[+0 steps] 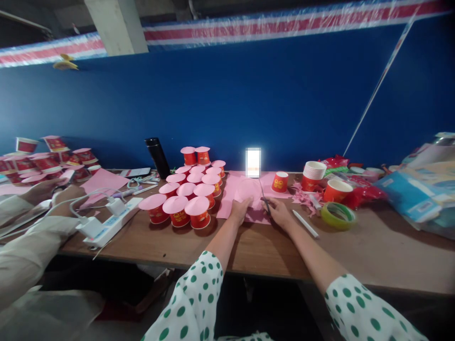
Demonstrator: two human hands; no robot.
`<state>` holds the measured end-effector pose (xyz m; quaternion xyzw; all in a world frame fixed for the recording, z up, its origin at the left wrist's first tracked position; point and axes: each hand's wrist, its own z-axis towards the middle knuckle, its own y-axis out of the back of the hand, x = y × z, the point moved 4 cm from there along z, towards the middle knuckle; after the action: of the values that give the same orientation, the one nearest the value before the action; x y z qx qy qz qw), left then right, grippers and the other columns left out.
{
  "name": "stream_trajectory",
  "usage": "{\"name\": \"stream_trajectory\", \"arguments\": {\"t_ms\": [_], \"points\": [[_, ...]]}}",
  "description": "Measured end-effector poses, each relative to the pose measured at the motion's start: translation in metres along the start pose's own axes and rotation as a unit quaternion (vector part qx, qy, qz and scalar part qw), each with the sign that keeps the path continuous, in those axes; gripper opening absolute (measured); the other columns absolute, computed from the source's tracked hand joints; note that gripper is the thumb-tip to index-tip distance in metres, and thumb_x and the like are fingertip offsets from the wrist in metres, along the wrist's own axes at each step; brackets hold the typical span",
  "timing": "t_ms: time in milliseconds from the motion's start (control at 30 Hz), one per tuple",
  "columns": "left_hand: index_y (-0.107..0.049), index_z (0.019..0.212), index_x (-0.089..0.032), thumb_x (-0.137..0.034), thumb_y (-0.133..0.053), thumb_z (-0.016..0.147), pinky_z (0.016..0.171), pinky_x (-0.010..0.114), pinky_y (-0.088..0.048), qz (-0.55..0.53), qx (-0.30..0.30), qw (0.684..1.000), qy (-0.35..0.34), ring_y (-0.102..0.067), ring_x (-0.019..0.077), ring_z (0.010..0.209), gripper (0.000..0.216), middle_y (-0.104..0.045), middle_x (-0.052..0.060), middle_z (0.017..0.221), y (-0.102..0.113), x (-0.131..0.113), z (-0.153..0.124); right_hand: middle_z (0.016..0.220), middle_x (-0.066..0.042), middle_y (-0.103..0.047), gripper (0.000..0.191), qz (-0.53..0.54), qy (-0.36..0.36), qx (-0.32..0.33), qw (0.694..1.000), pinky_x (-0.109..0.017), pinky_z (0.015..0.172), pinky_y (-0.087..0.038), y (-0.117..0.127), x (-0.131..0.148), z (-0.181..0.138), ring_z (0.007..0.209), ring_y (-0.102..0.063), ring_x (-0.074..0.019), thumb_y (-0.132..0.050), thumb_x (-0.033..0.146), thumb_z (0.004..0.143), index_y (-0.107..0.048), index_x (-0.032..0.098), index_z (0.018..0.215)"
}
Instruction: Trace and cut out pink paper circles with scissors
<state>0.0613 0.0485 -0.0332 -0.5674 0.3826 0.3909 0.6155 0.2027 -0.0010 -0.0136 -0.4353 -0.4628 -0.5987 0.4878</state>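
My left hand [242,210] is closed on the edge of a piece of pink paper [249,189], raised a little above more pink paper [227,199] lying on the table. In my right hand [280,212] is a pair of scissors [263,193], blades pointing away from me along the right side of the held paper. Whether the blades are parted is too small to tell. Just beyond my right hand stands an upturned red paper cup [280,182]. To the left are rows of red cups [179,218] topped with pink paper discs [196,206].
A white pen [305,223], green tape roll [337,216], pink scraps [302,199] and stacked cups [313,176] lie right. Leftward are a power strip [113,222], black flask [157,157] and a co-worker's sleeve [31,251]. A blurred bright rectangle [253,163] stands ahead.
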Motion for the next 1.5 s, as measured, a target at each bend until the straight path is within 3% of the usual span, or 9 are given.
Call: {"name": "stream_trajectory", "arguments": {"t_ms": [100, 367, 800, 1233, 1500], "points": [[-0.064, 0.09, -0.011, -0.033, -0.073, 0.057, 0.073, 0.033, -0.048, 0.02, 0.026, 0.999, -0.034, -0.061, 0.021, 0.083, 0.041, -0.066, 0.01, 0.089, 0.0007, 0.0026, 0.0025, 0.057, 0.001, -0.056, 0.048, 0.005, -0.002, 0.007, 1.0, -0.021, 0.041, -0.041, -0.0004, 0.0, 0.0, 0.047, -0.051, -0.0107, -0.062, 0.042, 0.066, -0.058, 0.014, 0.104], [-0.062, 0.098, -0.012, -0.031, -0.072, 0.058, 0.076, 0.032, -0.047, 0.018, 0.039, 0.998, -0.037, -0.06, 0.0206, 0.088, 0.046, -0.065, 0.01, 0.095, 0.0011, 0.0021, 0.0037, 0.062, 0.0, -0.056, 0.043, 0.005, -0.008, 0.006, 1.0, -0.02, 0.041, -0.042, -0.0008, 0.0006, -0.0002, 0.049, -0.051, -0.0103, -0.062, 0.042, 0.067, -0.058, 0.015, 0.1], [-0.065, 0.077, -0.008, -0.036, -0.072, 0.058, 0.058, 0.029, -0.048, 0.03, 0.025, 0.999, -0.016, -0.06, 0.0174, 0.065, 0.035, -0.066, 0.01, 0.076, 0.0009, 0.005, 0.0013, 0.055, 0.002, -0.055, 0.051, 0.0, -0.012, -0.001, 1.0, -0.021, 0.04, -0.04, -0.0005, 0.001, -0.001, 0.045, -0.049, -0.0103, -0.062, 0.045, 0.065, -0.057, 0.013, 0.105], [-0.065, 0.078, -0.006, -0.037, -0.074, 0.055, 0.052, 0.026, -0.046, 0.03, 0.003, 0.999, 0.009, -0.058, 0.0158, 0.058, 0.039, -0.064, 0.007, 0.065, 0.0048, 0.009, 0.0041, 0.056, 0.002, -0.055, 0.049, -0.008, -0.003, 0.008, 1.0, -0.021, 0.042, -0.039, 0.0006, -0.0014, 0.0009, 0.047, -0.05, -0.0107, -0.062, 0.044, 0.066, -0.059, 0.013, 0.104], [-0.065, 0.072, -0.007, -0.034, -0.075, 0.054, 0.057, 0.027, -0.047, 0.037, 0.006, 0.999, -0.002, -0.058, 0.0165, 0.062, 0.034, -0.063, 0.006, 0.062, 0.005, 0.0084, 0.0043, 0.059, 0.002, -0.056, 0.05, 0.032, -0.017, 0.009, 0.999, -0.022, 0.041, -0.041, -0.0004, -0.0039, 0.0012, 0.047, -0.05, -0.0101, -0.064, 0.043, 0.064, -0.056, 0.015, 0.105]]}}
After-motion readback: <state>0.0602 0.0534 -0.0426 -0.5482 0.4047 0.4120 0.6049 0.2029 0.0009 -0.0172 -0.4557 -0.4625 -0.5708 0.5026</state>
